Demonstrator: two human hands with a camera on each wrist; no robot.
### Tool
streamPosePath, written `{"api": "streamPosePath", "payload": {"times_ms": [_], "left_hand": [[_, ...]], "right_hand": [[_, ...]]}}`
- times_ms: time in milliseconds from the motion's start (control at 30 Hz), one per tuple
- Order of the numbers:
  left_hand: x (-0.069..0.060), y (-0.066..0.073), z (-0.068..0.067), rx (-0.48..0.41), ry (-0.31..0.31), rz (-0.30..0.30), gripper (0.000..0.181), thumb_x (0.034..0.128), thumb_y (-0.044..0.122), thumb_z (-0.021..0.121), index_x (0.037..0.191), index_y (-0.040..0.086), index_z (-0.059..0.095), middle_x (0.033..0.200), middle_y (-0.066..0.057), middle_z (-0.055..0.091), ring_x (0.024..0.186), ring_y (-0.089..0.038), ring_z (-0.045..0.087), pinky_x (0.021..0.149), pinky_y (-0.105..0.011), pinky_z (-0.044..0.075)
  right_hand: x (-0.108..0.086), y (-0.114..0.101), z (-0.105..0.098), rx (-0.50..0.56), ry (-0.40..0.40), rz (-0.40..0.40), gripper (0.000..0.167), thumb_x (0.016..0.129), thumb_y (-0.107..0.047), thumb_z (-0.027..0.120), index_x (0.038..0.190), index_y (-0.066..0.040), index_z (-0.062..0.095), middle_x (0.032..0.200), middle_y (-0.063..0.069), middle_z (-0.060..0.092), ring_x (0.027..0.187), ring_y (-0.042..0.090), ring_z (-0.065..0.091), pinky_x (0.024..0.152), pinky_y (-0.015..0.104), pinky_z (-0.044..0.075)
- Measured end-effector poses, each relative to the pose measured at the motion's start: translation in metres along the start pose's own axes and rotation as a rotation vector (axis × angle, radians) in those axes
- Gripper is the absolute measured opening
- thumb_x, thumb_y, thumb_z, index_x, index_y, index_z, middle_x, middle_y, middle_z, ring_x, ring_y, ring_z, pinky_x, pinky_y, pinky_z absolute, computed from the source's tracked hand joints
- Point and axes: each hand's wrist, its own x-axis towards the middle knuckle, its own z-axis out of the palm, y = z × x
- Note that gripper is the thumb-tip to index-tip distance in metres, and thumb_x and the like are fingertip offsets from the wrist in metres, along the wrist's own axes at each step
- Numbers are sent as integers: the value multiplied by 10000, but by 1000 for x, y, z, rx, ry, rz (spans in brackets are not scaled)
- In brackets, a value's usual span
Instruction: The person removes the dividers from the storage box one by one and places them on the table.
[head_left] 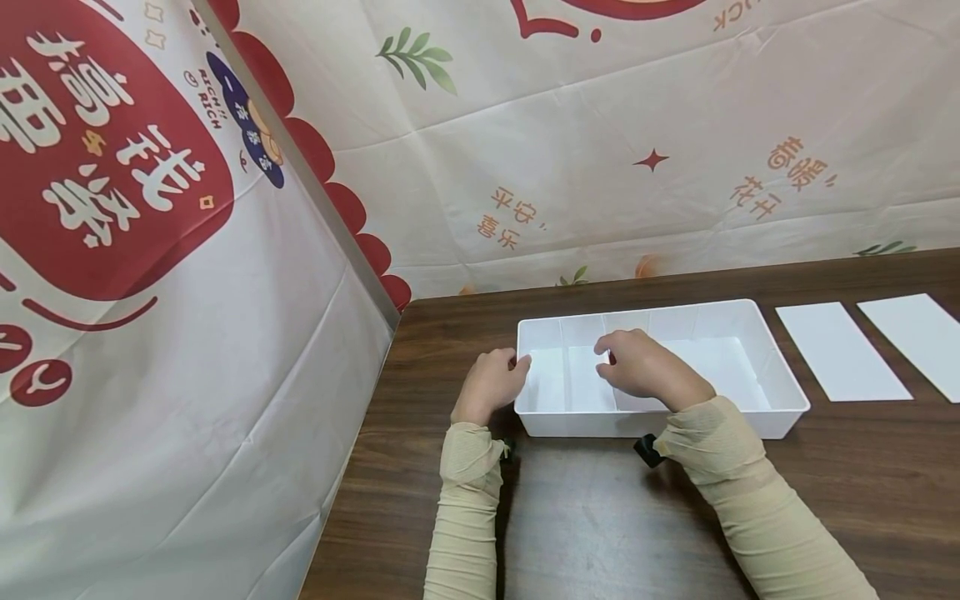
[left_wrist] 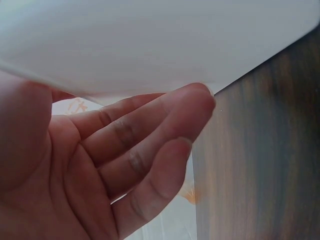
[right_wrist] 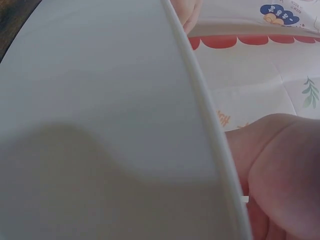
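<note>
A long white divided tray sits on the wooden table. My left hand grips its left end, with the thumb at the rim; in the left wrist view the curled fingers lie against the outside of the white wall. Over the inside of the tray, my right hand has its thumb and forefinger curled at the thin white divider. The palm hides part of this contact. In the right wrist view, the tray's front wall covers the fingertips, leaving the hand's thumb side showing.
Two white rectangular cards lie side by side to the tray's right. A printed cloth hangs behind the table, and another cloth drops along its left edge. Dark wood extends in front of the tray.
</note>
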Motion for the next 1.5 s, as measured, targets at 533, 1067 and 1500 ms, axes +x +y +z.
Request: {"api": "streamPosePath", "payload": {"times_ms": [533,1067,1500], "left_hand": [[2,2,-1,-6,0,5,379,1028,363,485,797,91,611,694,-37,550,621,-162,511,572,-280,405],[-1,0,-4,-32,-28,-9,442,1037,418,449,789,88,607,672,-35,500,619,-175,487,589,-295,400],[0,-3,-1,-56,-48,-23,404,1049,382,440,995,70,691,756,-48,594,665,-174,531,614,-293,422]], "right_hand": [[-1,2,-1,14,-5,25,362,913,-77,575,1234,89,595,981,224,646,798,272,575,686,386,509],[1,2,1,14,-4,17,365,912,-75,568,1239,84,597,980,212,649,799,262,578,724,409,512],[0,1,1,15,-1,9,351,909,-72,583,1223,82,608,965,208,650,782,260,576,713,408,514]]}}
